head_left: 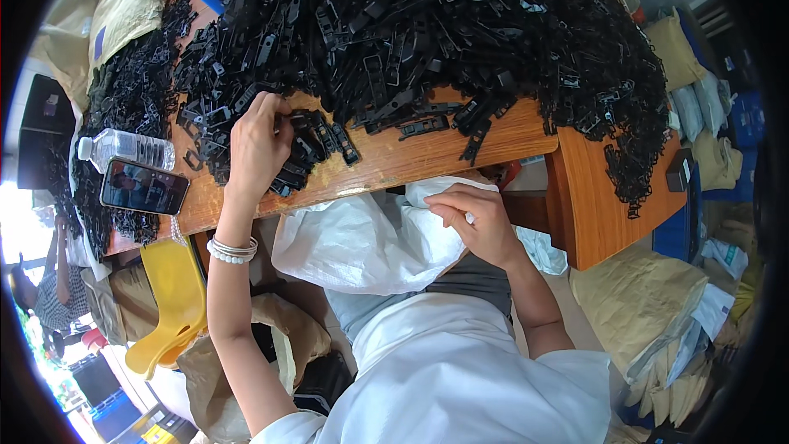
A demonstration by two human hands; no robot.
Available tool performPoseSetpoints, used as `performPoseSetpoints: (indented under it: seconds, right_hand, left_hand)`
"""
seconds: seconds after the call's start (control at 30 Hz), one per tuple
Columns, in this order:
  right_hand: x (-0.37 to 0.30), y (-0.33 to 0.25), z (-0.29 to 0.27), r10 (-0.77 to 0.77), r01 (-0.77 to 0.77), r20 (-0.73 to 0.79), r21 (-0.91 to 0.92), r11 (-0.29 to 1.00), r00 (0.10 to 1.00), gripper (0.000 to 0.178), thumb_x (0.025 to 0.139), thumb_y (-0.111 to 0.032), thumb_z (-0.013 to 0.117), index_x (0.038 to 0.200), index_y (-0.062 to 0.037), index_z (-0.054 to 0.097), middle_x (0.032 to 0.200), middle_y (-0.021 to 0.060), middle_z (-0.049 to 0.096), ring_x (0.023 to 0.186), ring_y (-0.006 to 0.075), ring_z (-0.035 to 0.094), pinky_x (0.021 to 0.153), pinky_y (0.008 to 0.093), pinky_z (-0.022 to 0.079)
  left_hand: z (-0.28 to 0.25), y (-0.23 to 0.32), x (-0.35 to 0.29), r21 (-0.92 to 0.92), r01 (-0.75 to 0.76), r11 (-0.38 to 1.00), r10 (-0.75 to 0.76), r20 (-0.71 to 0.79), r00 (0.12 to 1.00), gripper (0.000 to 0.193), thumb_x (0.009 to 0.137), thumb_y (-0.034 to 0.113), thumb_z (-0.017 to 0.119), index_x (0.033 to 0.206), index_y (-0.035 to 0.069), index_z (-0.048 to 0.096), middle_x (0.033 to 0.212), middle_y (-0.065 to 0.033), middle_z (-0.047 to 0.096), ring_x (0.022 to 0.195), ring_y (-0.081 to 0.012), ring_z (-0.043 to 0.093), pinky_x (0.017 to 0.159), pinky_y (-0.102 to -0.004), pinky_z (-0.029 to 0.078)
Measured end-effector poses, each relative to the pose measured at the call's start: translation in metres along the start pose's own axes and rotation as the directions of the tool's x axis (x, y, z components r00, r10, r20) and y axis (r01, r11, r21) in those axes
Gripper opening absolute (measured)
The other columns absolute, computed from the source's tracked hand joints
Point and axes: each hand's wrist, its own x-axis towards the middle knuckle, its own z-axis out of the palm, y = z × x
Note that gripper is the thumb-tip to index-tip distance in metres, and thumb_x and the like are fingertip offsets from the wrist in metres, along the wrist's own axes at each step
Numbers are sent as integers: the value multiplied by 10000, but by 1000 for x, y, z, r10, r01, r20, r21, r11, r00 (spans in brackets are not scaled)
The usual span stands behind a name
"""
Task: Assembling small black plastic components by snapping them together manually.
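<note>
Slim black plastic clip-like parts (394, 33), heaped at twelve o'clock on a brown wood-grain table (518, 136), look light, stiff, slick, easiest pinched lengthwise. At ten, the left hand (261, 136) curls over some, grip hidden; near three, the right hand (478, 220), fingers bent, meets a crinkled white plastic sack (345, 238), hold unclear.

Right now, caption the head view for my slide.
Left hand at a heap of black plastic parts on a wood-grain table, right hand over a white plastic sack.

Bright light (33, 233) glares beyond a yellow chair (174, 300) by the wooden table (593, 193).
</note>
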Motion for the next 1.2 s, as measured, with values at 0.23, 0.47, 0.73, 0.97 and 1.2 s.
performPoseSetpoints:
  seconds: [0.23, 0.47, 0.73, 0.97, 1.2]
  right_hand:
    - [-1, 1, -1, 3, -3, -15, -24, 1000, 1000, 136, 793, 18, 613, 923, 36, 649, 736, 94, 604, 592, 139, 569, 502, 234, 442]
    - [-1, 1, -4, -22, 19, -37, -59, 998, 999, 133, 788, 14, 620, 916, 30, 652, 739, 93, 607, 594, 139, 581, 507, 234, 444]
    - [7, 28, -42, -53, -101, -536, -254, 962, 843, 93, 811, -50, 622, 881, 4, 652, 712, 54, 600, 588, 97, 526, 499, 222, 390]
    - [38, 55, -81, -377, -389, -692, -683, 618, 616, 156, 748, -129, 709, 837, -36, 620, 736, 65, 505, 593, 206, 516, 497, 314, 402]
    - [37, 60, -83, -376, -461, -687, -710, 533, 622, 125, 730, -87, 709, 792, -20, 622, 753, 74, 518, 610, 218, 528, 496, 310, 404]
  left_hand:
    - [-10, 14, 1, -78, 99, 992, -84, 172, 981, 219, 660, -112, 601, 846, -26, 525, 838, -122, 514, 669, -295, 555, 590, -344, 438]
    - [-9, 16, 0, -86, 156, 984, -136, 202, 970, 221, 637, -96, 656, 775, -25, 498, 821, -118, 476, 637, -281, 527, 574, -340, 426]
    - [-7, 13, -8, -134, 2, 991, -5, -18, 1000, 229, 688, -70, 694, 734, -39, 472, 801, -80, 548, 547, -128, 525, 510, -231, 425]
    - [-2, 62, -13, -560, 251, 790, -366, -101, 925, 202, 724, -2, 727, 773, -17, 532, 587, 46, 479, 534, -5, 438, 490, -139, 348]
    - [27, 103, -34, -672, 234, 703, -311, 6, 950, 199, 709, -20, 734, 751, -9, 540, 608, 39, 522, 527, 4, 448, 454, -129, 336]
